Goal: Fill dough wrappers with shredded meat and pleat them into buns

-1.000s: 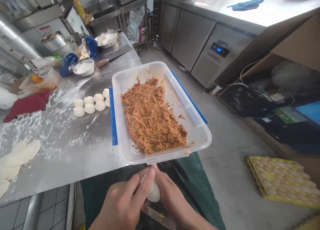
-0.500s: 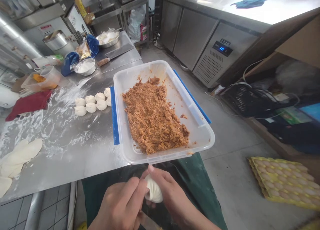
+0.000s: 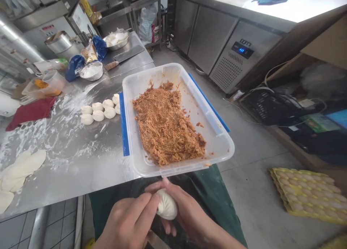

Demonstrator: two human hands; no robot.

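Note:
A white pleated dough bun is held between my hands, just below the front edge of a clear plastic tub. My left hand pinches the dough's gathered edge with thumb and fingers. Cupped around the far side, my right hand supports the bun, its fingertips showing underneath. A flat, pale strip-like tool juts out below my left hand; its grip is hidden. Reddish-brown minced filling fills much of the tub, which rests partly on the steel table.
Several shaped buns stand in rows left of the tub. Flat dough wrappers overlap at the table's left edge, near a red cloth. A foil bowl of flour sits farther back. Egg trays lie at right.
The bun has turned a little in my hands, and its folds look more gathered. My right fingers have spread farther out beneath it. The tub has hardly shifted.

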